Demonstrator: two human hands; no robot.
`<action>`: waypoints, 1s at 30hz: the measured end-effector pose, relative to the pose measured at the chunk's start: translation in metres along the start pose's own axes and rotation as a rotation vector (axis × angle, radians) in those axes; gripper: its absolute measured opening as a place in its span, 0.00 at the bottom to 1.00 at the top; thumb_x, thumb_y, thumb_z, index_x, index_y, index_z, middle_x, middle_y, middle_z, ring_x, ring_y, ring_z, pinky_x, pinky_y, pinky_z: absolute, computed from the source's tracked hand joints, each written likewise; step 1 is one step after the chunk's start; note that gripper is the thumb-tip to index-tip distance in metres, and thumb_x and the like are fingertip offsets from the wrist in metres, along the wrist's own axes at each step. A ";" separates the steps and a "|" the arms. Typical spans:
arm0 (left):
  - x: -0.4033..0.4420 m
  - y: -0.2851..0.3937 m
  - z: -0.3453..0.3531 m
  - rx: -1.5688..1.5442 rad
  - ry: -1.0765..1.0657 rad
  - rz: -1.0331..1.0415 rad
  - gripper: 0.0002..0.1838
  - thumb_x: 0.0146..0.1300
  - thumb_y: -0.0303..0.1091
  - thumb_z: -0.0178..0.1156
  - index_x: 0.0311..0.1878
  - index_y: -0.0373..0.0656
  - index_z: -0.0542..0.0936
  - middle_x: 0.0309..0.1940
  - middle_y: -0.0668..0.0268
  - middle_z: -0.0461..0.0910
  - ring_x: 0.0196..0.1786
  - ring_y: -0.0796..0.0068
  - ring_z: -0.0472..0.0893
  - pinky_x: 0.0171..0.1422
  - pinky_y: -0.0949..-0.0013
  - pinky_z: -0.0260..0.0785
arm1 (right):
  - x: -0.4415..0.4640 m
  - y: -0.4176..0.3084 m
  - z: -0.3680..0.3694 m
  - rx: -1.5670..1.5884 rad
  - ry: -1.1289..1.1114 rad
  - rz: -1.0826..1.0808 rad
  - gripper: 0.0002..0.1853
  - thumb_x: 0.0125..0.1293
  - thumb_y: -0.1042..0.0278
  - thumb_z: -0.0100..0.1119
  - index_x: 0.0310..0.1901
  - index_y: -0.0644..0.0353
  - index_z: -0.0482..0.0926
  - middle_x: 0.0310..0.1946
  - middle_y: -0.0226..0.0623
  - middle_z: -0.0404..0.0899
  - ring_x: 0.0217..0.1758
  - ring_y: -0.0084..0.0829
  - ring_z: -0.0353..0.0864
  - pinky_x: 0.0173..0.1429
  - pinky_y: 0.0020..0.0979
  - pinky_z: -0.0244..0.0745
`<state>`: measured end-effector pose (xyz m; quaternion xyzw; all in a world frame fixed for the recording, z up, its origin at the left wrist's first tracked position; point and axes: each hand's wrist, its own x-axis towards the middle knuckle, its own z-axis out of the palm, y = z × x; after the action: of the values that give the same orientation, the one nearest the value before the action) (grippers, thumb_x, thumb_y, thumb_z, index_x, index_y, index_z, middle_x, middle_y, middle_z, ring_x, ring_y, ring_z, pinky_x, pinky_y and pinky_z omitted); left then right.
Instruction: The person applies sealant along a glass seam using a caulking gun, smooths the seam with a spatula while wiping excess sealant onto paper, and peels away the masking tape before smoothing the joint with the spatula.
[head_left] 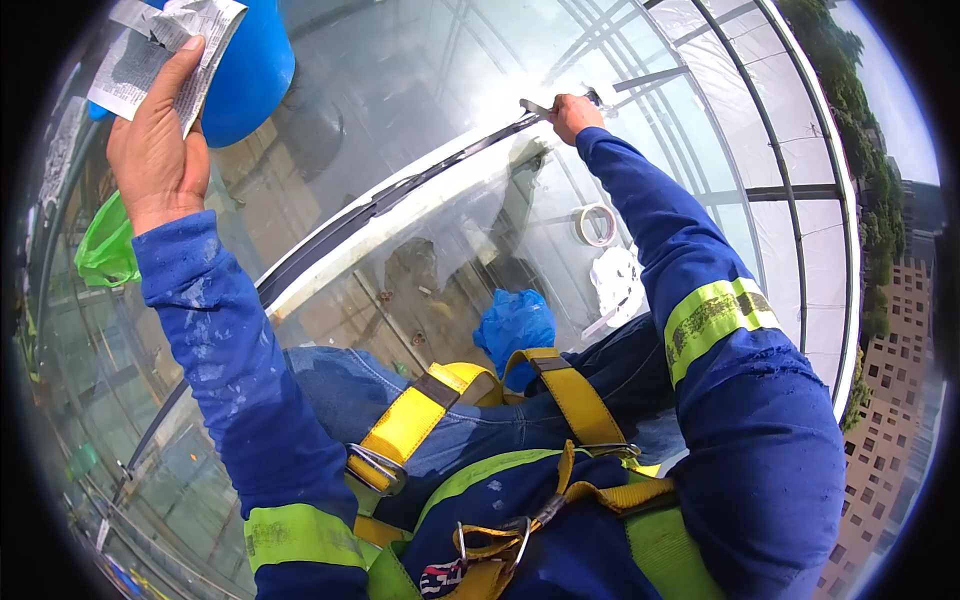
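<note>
My left hand (165, 150) is raised at the upper left, with its thumb pressed on a folded sheet of printed newspaper (125, 75). Farther out, my right hand (577, 118) is closed round a scraper whose flat blade (537, 108) points left. That blade is at the upper end of a dark strip of sealant (390, 195), which runs diagonally along the joint between glass panels. Pale bands border the strip on both sides. The fingers of my right hand hide most of the scraper's handle.
A blue bucket (255, 80) stands beyond my left hand, and a green plastic bag (108, 245) lies below it. Near my knees are a blue plastic bag (513, 325), a roll of tape (597, 226) and crumpled white paper (617, 280). A curved frame edge (850, 250) runs along the right.
</note>
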<state>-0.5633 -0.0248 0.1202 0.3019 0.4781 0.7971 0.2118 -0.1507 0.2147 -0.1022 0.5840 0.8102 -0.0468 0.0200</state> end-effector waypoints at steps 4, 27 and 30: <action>-0.006 0.006 0.004 0.077 -0.004 -0.023 0.28 0.53 0.22 0.73 0.57 0.31 0.75 0.52 0.58 0.80 0.50 0.70 0.82 0.56 0.70 0.75 | 0.025 0.036 -0.058 0.018 -0.101 -0.127 0.10 0.64 0.62 0.64 0.39 0.60 0.82 0.31 0.47 0.83 0.39 0.48 0.84 0.44 0.44 0.76; -0.049 0.027 -0.056 0.447 0.128 -0.124 0.23 0.61 0.29 0.69 0.57 0.33 0.76 0.50 0.64 0.80 0.49 0.77 0.79 0.55 0.72 0.69 | 0.027 0.134 0.037 0.334 0.286 0.382 0.16 0.58 0.66 0.67 0.50 0.45 0.82 0.45 0.46 0.78 0.52 0.45 0.79 0.57 0.41 0.74; -0.049 0.028 -0.062 0.448 0.124 -0.134 0.23 0.61 0.30 0.69 0.57 0.33 0.76 0.50 0.64 0.80 0.50 0.77 0.79 0.56 0.72 0.68 | 0.035 0.143 0.051 0.368 0.285 0.375 0.14 0.58 0.66 0.67 0.48 0.44 0.85 0.44 0.46 0.79 0.49 0.45 0.81 0.55 0.40 0.76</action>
<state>-0.5712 -0.1075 0.1094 0.2594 0.6741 0.6723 0.1621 -0.0268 0.2873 -0.1634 0.7178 0.6608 -0.1058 -0.1918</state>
